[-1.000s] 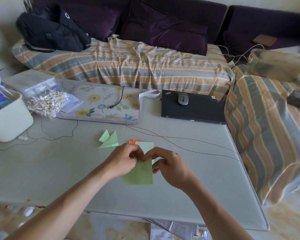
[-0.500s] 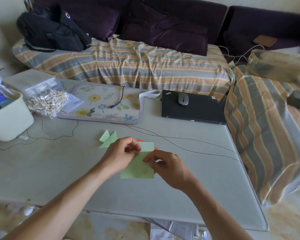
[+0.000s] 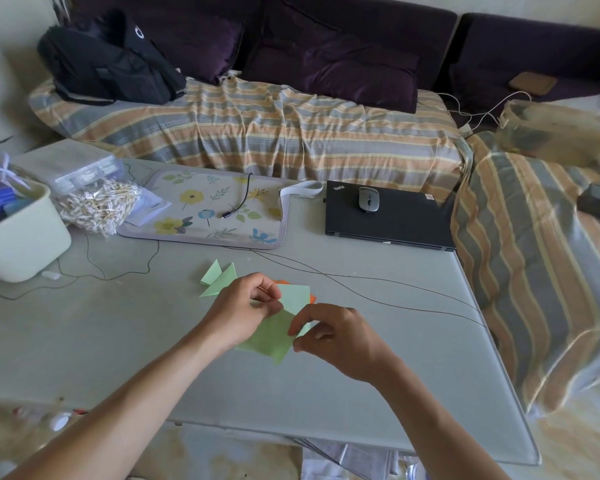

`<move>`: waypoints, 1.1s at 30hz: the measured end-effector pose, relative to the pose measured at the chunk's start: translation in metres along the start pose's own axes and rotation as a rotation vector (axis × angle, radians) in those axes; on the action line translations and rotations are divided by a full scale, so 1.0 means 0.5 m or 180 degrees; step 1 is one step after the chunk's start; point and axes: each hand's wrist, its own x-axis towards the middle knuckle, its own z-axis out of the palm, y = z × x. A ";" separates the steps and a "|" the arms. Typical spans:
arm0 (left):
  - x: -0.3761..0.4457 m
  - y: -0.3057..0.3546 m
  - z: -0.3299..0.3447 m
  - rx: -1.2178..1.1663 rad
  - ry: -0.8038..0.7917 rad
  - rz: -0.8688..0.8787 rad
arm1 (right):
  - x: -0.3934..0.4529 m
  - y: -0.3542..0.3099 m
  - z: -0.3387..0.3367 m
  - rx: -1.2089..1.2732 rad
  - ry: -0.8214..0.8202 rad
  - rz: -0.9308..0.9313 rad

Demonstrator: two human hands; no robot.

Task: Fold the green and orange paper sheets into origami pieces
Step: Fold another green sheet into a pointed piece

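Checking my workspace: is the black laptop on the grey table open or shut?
Shut. The black laptop lies flat on the grey table, lid down, with a grey mouse resting on top.

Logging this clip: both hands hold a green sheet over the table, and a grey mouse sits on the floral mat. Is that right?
Not quite. The head view shows the grey mouse on the closed black laptop, not on the floral mat. The left hand and right hand do hold the green sheet.

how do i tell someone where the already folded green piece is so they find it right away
Start at the flowered mat on the grey table. Just in front of its near edge lies the folded green piece, left of the left hand. It alone is pointed triangles; the green sheet being held is flat.
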 end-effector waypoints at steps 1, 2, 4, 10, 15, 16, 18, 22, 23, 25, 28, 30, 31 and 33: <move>0.000 0.000 0.000 0.0015 0.0005 -0.0010 | -0.001 0.000 0.002 -0.0018 -0.0009 -0.0046; 0.001 0.000 -0.001 0.0023 0.0002 -0.0012 | -0.001 -0.001 0.004 -0.0026 0.0002 -0.0096; 0.002 -0.001 0.000 -0.0008 -0.0020 -0.0024 | 0.000 -0.002 0.008 0.0049 0.0126 -0.0124; -0.003 0.012 0.002 -0.0334 -0.0282 0.0015 | 0.012 -0.001 0.009 0.0446 0.0750 0.0364; -0.007 0.017 0.005 -0.0387 -0.0543 0.0168 | 0.018 0.001 0.009 0.0562 0.1064 0.0573; -0.008 0.018 0.006 -0.0396 -0.0566 0.0203 | 0.018 0.002 0.009 0.0533 0.1092 0.0575; -0.012 0.023 0.007 -0.0521 -0.0655 0.0267 | 0.018 0.005 0.009 0.0485 0.1131 0.0572; -0.013 0.019 0.010 -0.0579 -0.0656 0.0401 | 0.018 0.009 0.012 0.0416 0.1195 0.0442; -0.011 0.015 0.011 -0.0564 -0.0608 0.0391 | 0.019 0.010 0.013 0.0457 0.1220 0.0400; -0.009 0.011 0.016 -0.0611 -0.0469 0.0314 | 0.019 0.011 0.016 0.0704 0.1212 0.0397; -0.009 0.016 0.020 -0.0868 -0.0272 0.0192 | 0.025 0.016 0.021 0.1355 0.0910 0.0703; -0.011 0.018 0.020 -0.0953 -0.0250 0.0157 | 0.027 0.020 0.024 0.1535 0.0748 0.0825; -0.013 0.019 0.022 -0.0956 -0.0299 0.0154 | 0.027 0.020 0.025 0.1624 0.0699 0.0847; -0.015 0.019 0.026 -0.0957 -0.0451 0.0143 | 0.027 0.020 0.028 0.1723 0.0730 0.0868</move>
